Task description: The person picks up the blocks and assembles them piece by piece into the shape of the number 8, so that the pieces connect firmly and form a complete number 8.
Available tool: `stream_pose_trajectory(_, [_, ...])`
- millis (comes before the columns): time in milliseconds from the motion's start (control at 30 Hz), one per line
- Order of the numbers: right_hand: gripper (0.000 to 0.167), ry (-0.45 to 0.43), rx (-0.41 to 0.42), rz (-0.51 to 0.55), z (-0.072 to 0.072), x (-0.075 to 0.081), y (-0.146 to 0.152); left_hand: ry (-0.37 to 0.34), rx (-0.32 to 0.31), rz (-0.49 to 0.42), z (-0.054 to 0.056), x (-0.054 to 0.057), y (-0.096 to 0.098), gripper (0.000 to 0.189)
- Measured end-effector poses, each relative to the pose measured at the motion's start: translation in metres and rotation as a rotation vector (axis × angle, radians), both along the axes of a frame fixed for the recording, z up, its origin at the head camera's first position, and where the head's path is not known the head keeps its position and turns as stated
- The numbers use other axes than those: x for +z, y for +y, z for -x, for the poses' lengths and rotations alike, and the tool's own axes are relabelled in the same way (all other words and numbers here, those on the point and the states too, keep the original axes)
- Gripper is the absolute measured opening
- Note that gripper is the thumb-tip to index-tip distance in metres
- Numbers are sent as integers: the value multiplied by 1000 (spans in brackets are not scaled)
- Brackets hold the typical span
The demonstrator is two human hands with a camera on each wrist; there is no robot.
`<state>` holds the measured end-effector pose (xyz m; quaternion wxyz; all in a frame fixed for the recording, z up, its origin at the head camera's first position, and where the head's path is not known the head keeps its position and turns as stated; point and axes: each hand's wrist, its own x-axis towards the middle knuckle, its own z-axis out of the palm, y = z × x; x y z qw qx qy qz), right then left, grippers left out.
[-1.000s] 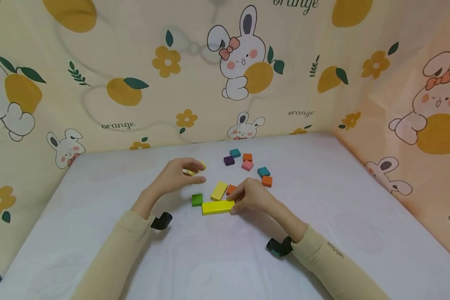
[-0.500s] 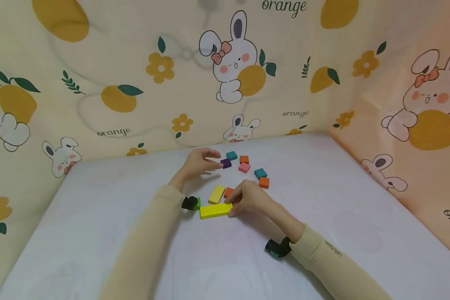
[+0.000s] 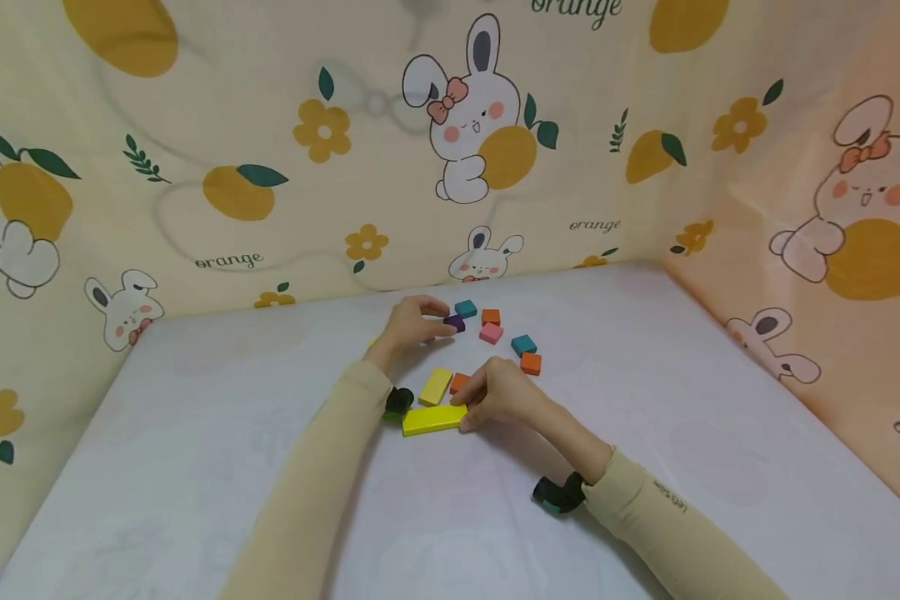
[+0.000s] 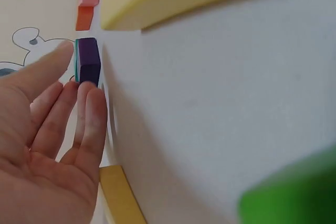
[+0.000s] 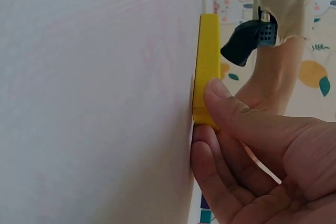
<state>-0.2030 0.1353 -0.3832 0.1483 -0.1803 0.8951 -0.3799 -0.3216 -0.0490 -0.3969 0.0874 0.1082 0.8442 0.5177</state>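
Note:
A long bright yellow block (image 3: 429, 420) lies flat on the white table. My right hand (image 3: 506, 396) pinches its right end, the thumb (image 5: 218, 90) on its face and the fingertips at its end. Farther back, my left hand (image 3: 412, 323) reaches round a small purple block (image 4: 90, 59). The thumb and fingers stand apart at its sides, with a teal block (image 3: 466, 308) just behind it. A pale yellow block (image 3: 436, 387) and an orange block (image 3: 460, 382) lie beyond the long one. A green block (image 4: 296, 198) is mostly hidden by the left wrist camera in the head view.
Toward the back right lie an orange block (image 3: 491, 317), a pink block (image 3: 491, 333), another teal block (image 3: 524, 344) and another orange block (image 3: 531, 363). A yellow block (image 4: 123, 195) lies beside the left hand. Printed cloth walls (image 3: 307, 200) border the table.
My left hand has moved away and to the right, from over a yellow block to the purple block. My right hand keeps its pinch on the long yellow block, which has stayed in place.

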Motion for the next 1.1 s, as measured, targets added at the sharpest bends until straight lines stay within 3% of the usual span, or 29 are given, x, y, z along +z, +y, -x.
stream_pose_trajectory(400, [29,-2,1,7,0,2,0,-4,55,96,9,-3,6,34])
stream_pose_trajectory(667, [29,3,10,11,0,1,-1,8,78,128,7,-1,8,30])
stream_pose_trajectory(933, [29,2,9,6,1,1,-1,17,32,158,4,6,4,30])
stream_pose_trajectory(1100, [29,-3,1,-1,1,2,0,25,0,122,3,11,3,30])
